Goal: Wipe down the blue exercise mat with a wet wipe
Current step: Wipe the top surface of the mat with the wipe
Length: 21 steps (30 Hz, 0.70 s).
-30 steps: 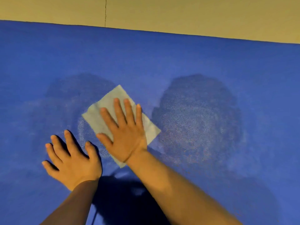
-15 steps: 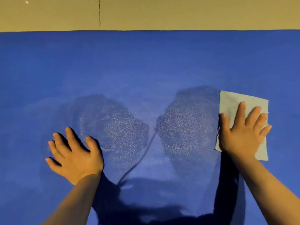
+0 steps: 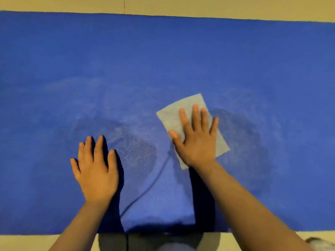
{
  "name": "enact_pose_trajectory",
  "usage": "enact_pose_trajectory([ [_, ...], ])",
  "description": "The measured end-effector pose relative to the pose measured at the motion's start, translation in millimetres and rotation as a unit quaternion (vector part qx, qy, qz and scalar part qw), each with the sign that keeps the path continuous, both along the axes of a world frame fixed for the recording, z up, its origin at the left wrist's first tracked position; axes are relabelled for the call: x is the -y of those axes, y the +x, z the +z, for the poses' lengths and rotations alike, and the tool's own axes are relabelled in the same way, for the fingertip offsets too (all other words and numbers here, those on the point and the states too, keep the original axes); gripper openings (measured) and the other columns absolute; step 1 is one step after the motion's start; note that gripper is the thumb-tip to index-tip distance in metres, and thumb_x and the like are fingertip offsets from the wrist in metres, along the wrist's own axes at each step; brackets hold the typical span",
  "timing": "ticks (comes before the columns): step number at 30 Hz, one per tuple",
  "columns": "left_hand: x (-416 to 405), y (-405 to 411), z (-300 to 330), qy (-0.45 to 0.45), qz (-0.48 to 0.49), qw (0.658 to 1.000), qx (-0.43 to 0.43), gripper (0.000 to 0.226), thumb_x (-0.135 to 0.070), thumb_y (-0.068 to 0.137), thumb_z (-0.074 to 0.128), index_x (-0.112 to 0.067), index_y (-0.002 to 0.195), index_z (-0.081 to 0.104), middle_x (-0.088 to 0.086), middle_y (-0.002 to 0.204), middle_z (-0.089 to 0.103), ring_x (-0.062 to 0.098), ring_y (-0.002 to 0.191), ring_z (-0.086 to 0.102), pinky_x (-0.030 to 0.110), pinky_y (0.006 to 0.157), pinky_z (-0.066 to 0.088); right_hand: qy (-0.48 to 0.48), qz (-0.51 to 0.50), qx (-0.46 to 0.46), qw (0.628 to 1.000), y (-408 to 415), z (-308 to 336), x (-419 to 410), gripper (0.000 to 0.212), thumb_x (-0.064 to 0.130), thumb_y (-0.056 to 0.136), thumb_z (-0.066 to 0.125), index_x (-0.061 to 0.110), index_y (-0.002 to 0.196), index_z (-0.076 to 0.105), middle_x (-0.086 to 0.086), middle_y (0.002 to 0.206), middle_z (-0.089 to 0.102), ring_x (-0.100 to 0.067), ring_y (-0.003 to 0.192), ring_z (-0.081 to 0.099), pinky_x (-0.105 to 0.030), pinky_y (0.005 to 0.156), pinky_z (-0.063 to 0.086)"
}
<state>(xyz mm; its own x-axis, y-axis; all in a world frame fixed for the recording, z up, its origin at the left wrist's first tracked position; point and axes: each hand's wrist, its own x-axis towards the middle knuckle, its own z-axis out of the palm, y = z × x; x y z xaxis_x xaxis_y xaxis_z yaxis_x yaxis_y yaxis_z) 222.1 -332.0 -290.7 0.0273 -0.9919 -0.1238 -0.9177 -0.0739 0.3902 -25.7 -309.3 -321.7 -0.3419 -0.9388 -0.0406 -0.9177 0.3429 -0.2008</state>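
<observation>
The blue exercise mat [image 3: 163, 51] lies flat on a tan floor [image 3: 217, 6], filling nearly the whole view, with strips of floor showing beyond its far edge and along its near edge. The right hand [image 3: 196, 142] lies palm-down on a pale grey wet wipe [image 3: 174, 115], its fingers [image 3: 196, 116] straight and slightly spread, pressing the sheet flat against the mat rather than curling round it. The wipe sits a little right of the mat's middle, turned at an angle — its far corner and left side show past the fingertips, and a lower right corner shows beside the wrist. The left hand [image 3: 96, 171] rests flat on the bare mat to the left, apart from the wipe, fingers straight and only slightly apart, holding nothing. Darker, faintly speckled patches mark the mat between the hands and to the right of the wipe. Dark shadows of both forearms — and a thin curved line of shadow — fall across the near part of the mat.
</observation>
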Motion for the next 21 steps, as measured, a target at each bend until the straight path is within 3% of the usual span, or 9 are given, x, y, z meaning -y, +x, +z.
enact_pose_trajectory([
  [4,-58.7,6.5,-12.7,-0.042,-0.028,0.994,0.097,0.059,-0.04,0.096,0.033,-0.011,0.145,0.048,0.017,0.155,0.037,0.037,0.145,0.027,0.059,0.114,0.017,0.089,-0.216,0.01,0.972,-84.0,14.6,-59.7,0.078,0.069,0.088,0.012,0.032,0.157,0.014,-0.01,0.164,0.003,-0.029,0.151,0.0,-0.058,0.117,-0.007],
  [8,-51.1,8.2,-18.9,-0.055,-0.01,0.993,0.107,0.058,-0.038,0.094,0.036,-0.011,0.143,0.05,0.018,0.153,0.04,0.038,0.143,0.03,0.059,0.114,0.018,0.094,-0.364,0.023,0.926,-75.9,15.6,-66.2,0.072,0.06,0.096,0.018,0.021,0.157,0.014,-0.02,0.162,0.0,-0.038,0.149,-0.002,-0.059,0.117,-0.005],
  [10,-54.0,7.7,-19.8,-0.055,-0.024,0.993,0.105,0.058,-0.038,0.094,0.037,-0.011,0.143,0.05,0.018,0.152,0.04,0.039,0.143,0.03,0.059,0.113,0.019,0.082,-0.321,0.011,0.944,-30.0,9.2,-46.1,0.067,0.054,0.101,0.022,0.017,0.157,0.017,-0.027,0.16,0.006,-0.046,0.147,0.004,-0.058,0.117,-0.002],
  [13,-50.4,9.8,-21.0,-0.054,-0.026,0.993,0.103,0.058,-0.038,0.095,0.036,-0.011,0.144,0.049,0.019,0.153,0.039,0.039,0.143,0.029,0.06,0.113,0.019,0.016,-0.115,-0.004,0.993,70.0,6.2,-28.0,0.063,0.049,0.099,0.028,0.014,0.151,0.036,-0.029,0.153,0.028,-0.05,0.142,0.025,-0.061,0.115,0.01],
  [15,-51.4,10.5,-20.7,-0.054,-0.028,0.993,0.103,0.058,-0.039,0.095,0.034,-0.011,0.144,0.049,0.019,0.153,0.039,0.039,0.143,0.029,0.06,0.113,0.019,0.023,-0.01,0.01,1.0,119.5,8.4,-30.0,0.06,0.049,0.102,0.026,0.017,0.152,0.033,-0.025,0.156,0.026,-0.045,0.145,0.021,-0.06,0.117,0.012],
  [18,-50.1,7.9,-20.6,-0.028,-0.029,0.995,0.09,0.058,-0.04,0.095,0.033,-0.012,0.143,0.049,0.018,0.152,0.04,0.038,0.144,0.029,0.06,0.113,0.018,0.016,0.061,0.028,0.998,109.3,9.0,-40.5,0.056,0.048,0.104,0.024,0.022,0.152,0.034,-0.018,0.158,0.027,-0.038,0.146,0.023,-0.056,0.118,0.014],
  [21,-48.7,10.3,-18.2,0.001,-0.037,0.995,0.088,0.058,-0.042,0.095,0.033,-0.015,0.144,0.049,0.015,0.153,0.04,0.035,0.144,0.028,0.06,0.113,0.018,0.019,0.066,0.006,0.998,61.1,3.8,-70.4,0.057,0.051,0.103,0.02,0.024,0.151,0.034,-0.011,0.159,0.027,-0.031,0.146,0.028,-0.055,0.116,0.014],
])
